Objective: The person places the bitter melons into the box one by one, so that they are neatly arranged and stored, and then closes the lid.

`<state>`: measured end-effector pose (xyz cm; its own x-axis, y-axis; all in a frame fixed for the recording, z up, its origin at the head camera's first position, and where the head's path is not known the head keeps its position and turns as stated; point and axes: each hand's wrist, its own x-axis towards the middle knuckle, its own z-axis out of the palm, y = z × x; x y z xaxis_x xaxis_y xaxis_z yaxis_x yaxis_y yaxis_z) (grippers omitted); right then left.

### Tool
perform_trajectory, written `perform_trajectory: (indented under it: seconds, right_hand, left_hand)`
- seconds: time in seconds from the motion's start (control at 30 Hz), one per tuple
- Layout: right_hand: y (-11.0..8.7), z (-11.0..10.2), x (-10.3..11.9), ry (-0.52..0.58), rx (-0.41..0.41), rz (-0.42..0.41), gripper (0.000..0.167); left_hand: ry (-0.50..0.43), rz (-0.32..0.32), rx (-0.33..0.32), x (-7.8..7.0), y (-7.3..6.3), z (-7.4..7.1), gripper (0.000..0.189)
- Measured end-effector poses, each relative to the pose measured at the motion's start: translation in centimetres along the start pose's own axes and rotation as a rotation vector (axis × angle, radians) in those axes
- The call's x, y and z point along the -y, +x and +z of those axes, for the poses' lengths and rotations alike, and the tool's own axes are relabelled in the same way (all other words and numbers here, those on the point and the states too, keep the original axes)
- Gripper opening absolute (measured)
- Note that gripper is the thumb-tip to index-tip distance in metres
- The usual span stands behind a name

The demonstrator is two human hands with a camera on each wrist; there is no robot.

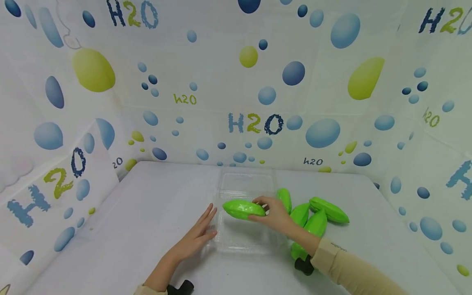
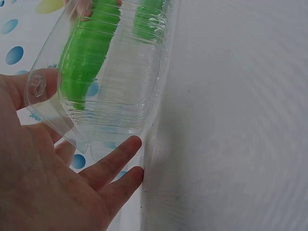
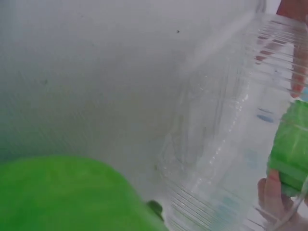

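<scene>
My right hand (image 1: 274, 213) pinches a green ridged star fruit (image 1: 239, 209) by its right end, thumb in front and fingers behind. The fruit lies sideways over a clear plastic clamshell box (image 1: 245, 246), whose lid (image 1: 247, 180) is folded back. Through the clear wall in the left wrist view, the held star fruit (image 2: 89, 53) shows beside the box's end. My left hand (image 1: 197, 233) is at the box's left edge with its fingers extended, and its fingers (image 2: 115, 159) spread around the box's corner. The right wrist view shows the held star fruit (image 3: 291, 149) beyond the box wall.
Several more green star fruits (image 1: 330, 209) lie in a loose group right of the box, close to my right forearm. One star fruit (image 3: 72, 197) looms large in the right wrist view. A white table (image 1: 147, 205) meets a patterned curtain (image 1: 206, 123) at the back and sides.
</scene>
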<state>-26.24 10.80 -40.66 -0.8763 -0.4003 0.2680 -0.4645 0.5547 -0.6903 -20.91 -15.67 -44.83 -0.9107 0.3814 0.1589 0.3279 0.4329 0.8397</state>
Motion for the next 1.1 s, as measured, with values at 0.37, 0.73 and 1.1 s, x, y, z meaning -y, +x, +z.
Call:
perform_trajectory:
  seconds: [0.37, 0.73, 1.1]
  right_hand:
    - [-0.1, 1.3, -0.3, -0.052, 0.072, -0.004, 0.038]
    - [-0.7, 2.3, -0.7, -0.108, 0.104, 0.004, 0.041]
    - [-0.8, 2.6, -0.8, -0.088, 0.121, 0.016, 0.042]
  left_hand:
    - [0.001, 0.012, 0.005, 0.3, 0.0, 0.0, 0.063]
    - [0.011, 0.02, -0.002, 0.2, 0.0, 0.0, 0.062]
    - [-0.003, 0.008, 0.011, 0.1, 0.1, -0.1, 0.062]
